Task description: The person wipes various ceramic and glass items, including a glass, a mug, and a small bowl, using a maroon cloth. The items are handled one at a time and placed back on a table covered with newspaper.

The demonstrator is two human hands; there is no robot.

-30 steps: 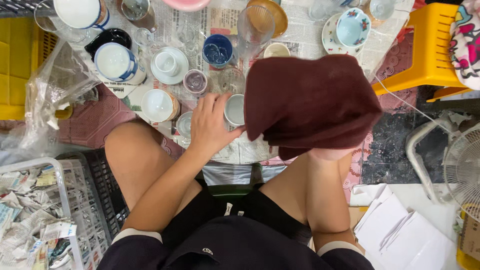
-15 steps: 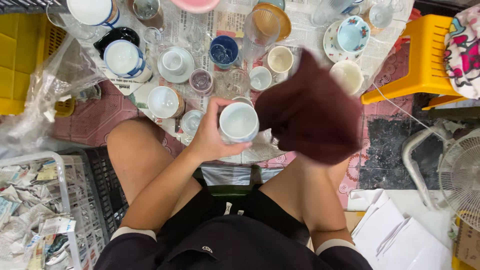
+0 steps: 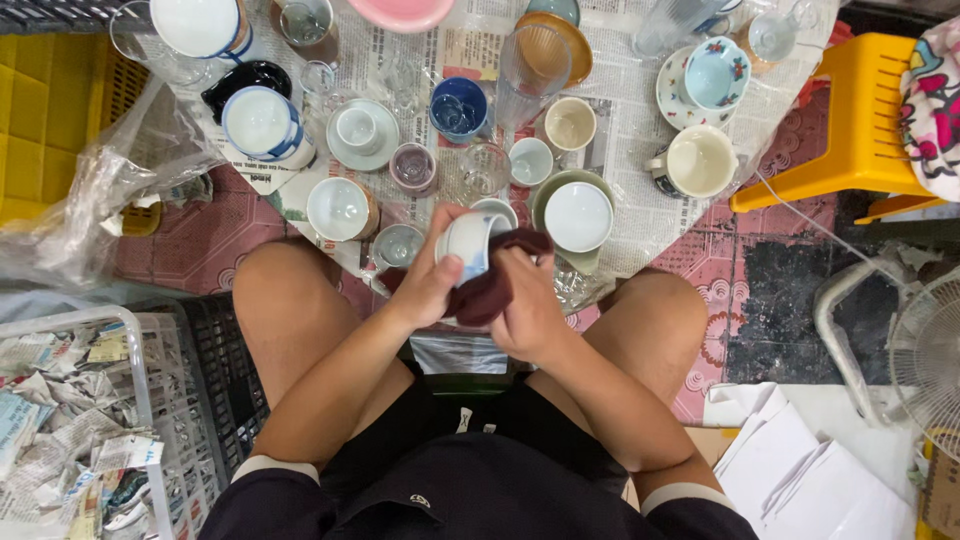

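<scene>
While a small white cup (image 3: 467, 243) is being gripped by its side in the left hand (image 3: 428, 285), a maroon cloth (image 3: 492, 285) is being pressed against it by the right hand (image 3: 525, 310), which is clenched around the cloth. Both are being held above the near edge of the newspaper (image 3: 640, 215), between the knees. Wiping appears to be the step in hand; the cup would likely need turning so the rest is reached. Much of the cup is being hidden by fingers and cloth, and its far side cannot be made out.
</scene>
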